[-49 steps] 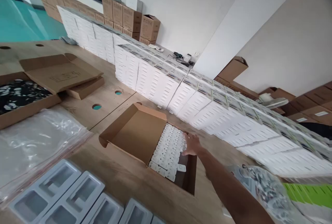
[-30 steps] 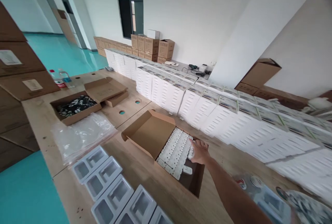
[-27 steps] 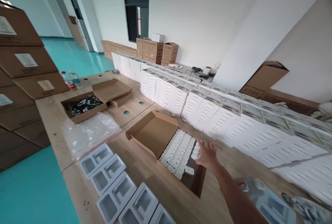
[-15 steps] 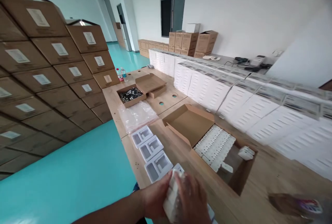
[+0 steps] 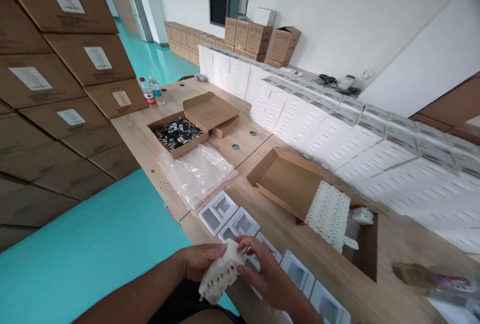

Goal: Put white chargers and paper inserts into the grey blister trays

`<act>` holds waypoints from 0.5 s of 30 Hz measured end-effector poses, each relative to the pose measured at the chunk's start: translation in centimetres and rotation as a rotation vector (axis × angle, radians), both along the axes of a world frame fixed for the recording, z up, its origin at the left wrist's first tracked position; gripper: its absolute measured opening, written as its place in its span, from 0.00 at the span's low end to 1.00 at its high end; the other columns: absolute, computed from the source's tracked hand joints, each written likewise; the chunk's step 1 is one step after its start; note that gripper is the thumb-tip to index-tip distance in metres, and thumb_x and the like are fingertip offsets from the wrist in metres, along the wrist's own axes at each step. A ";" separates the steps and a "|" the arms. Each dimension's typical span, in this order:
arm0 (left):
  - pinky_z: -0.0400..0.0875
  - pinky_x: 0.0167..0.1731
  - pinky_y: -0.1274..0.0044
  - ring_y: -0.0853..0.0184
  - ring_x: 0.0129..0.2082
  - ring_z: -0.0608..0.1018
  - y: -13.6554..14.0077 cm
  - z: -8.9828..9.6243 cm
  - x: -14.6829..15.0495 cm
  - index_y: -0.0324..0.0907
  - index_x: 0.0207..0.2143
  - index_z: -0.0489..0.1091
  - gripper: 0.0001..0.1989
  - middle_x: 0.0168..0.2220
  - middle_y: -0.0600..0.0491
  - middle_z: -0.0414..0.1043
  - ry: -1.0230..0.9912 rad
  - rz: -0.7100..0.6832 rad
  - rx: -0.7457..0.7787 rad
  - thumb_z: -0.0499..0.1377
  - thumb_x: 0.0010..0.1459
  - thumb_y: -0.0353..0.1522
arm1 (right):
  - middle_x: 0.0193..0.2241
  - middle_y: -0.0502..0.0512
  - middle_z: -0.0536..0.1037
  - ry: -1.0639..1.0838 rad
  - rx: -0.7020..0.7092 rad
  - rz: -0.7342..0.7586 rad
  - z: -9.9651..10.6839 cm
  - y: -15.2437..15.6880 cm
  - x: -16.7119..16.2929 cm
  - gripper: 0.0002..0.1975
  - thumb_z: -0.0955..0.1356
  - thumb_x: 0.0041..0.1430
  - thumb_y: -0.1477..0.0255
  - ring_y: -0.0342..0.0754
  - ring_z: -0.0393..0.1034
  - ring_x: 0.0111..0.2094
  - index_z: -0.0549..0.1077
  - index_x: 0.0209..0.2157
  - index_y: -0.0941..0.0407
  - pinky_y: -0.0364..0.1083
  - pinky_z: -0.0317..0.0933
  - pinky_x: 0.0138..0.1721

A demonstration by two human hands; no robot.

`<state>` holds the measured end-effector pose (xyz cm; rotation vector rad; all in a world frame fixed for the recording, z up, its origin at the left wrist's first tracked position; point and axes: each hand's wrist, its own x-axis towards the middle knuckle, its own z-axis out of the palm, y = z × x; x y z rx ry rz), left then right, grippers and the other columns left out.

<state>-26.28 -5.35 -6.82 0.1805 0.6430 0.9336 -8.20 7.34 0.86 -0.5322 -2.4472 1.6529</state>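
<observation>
My left hand is closed around a stack of white plastic pieces with a row of small holes along the side. My right hand has its thumb and fingertips on the upper right end of that stack. Below and behind the hands runs a line of white moulded trays with recessed compartments; the hands partly cover some of them. To the right, an open cardboard box holds rows of similar white pieces, with a few loose ones at its far right.
Clear plastic bags lie beyond the trays, beside a box of black patterned packets. White boxes line the table's right side. Brown cartons are stacked at left. Two bottles stand far left; another bottle lies at right.
My view has turned and shifted. The stack is now tilted with its holed side showing, and my right hand has moved from covering it to its right end.
</observation>
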 end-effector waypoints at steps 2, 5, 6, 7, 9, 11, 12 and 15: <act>0.67 0.31 0.77 0.66 0.30 0.75 -0.1 -1.0 -3.8 0.36 0.40 0.73 0.33 0.33 0.49 0.75 0.007 -0.038 0.005 0.67 0.41 0.53 | 0.45 0.51 0.75 -0.056 -0.061 0.047 -0.5 0.6 -3.9 0.12 0.69 0.53 0.76 0.47 0.68 0.45 0.69 0.40 0.52 0.46 0.63 0.48; 0.67 0.30 0.76 0.66 0.29 0.74 0.1 -2.6 -8.0 0.37 0.37 0.73 0.32 0.32 0.49 0.75 0.060 -0.022 -0.031 0.67 0.40 0.54 | 0.41 0.50 0.76 -0.153 0.011 -0.051 -3.7 2.0 -8.8 0.12 0.70 0.50 0.75 0.47 0.69 0.41 0.70 0.39 0.53 0.46 0.63 0.45; 0.67 0.29 0.76 0.67 0.28 0.74 0.1 -3.1 -9.0 0.36 0.36 0.73 0.32 0.31 0.49 0.75 0.108 -0.001 -0.046 0.66 0.40 0.55 | 0.41 0.51 0.76 -0.193 0.082 -0.113 -5.3 2.5 -10.1 0.12 0.70 0.51 0.74 0.48 0.70 0.41 0.70 0.40 0.53 0.47 0.63 0.44; 0.67 0.28 0.76 0.67 0.27 0.73 0.3 -3.6 -9.9 0.36 0.35 0.73 0.32 0.31 0.49 0.74 0.162 0.018 -0.056 0.65 0.41 0.55 | 0.41 0.52 0.77 -0.228 0.165 -0.176 -7.0 3.0 -11.2 0.13 0.69 0.52 0.73 0.49 0.70 0.41 0.70 0.41 0.53 0.47 0.63 0.44; 0.65 0.26 0.77 0.68 0.25 0.72 0.5 -4.6 -11.2 0.36 0.32 0.73 0.30 0.29 0.49 0.73 0.251 0.037 -0.056 0.64 0.44 0.55 | 0.42 0.54 0.77 -0.279 0.336 -0.248 -10.3 3.7 -13.1 0.15 0.69 0.52 0.74 0.50 0.69 0.44 0.70 0.43 0.54 0.48 0.62 0.46; 0.63 0.25 0.78 0.69 0.24 0.71 0.8 -5.5 -12.0 0.37 0.31 0.72 0.27 0.27 0.51 0.72 0.287 0.039 -0.052 0.65 0.45 0.53 | 0.43 0.56 0.76 -0.306 0.444 -0.251 -12.9 3.9 -14.4 0.17 0.69 0.51 0.76 0.52 0.68 0.47 0.70 0.45 0.55 0.49 0.61 0.49; 0.62 0.25 0.78 0.70 0.24 0.71 0.9 -5.9 -12.2 0.37 0.30 0.72 0.25 0.26 0.52 0.72 0.292 0.039 -0.056 0.66 0.45 0.51 | 0.43 0.57 0.76 -0.315 0.468 -0.249 -13.7 3.8 -14.9 0.17 0.69 0.51 0.77 0.53 0.67 0.47 0.70 0.45 0.55 0.50 0.60 0.50; 0.60 0.25 0.79 0.70 0.24 0.70 1.2 -6.7 -12.3 0.39 0.31 0.71 0.22 0.26 0.54 0.71 0.301 0.039 -0.066 0.66 0.46 0.49 | 0.44 0.57 0.75 -0.341 0.525 -0.263 -14.8 3.3 -15.9 0.17 0.69 0.52 0.77 0.54 0.65 0.48 0.71 0.45 0.55 0.52 0.58 0.52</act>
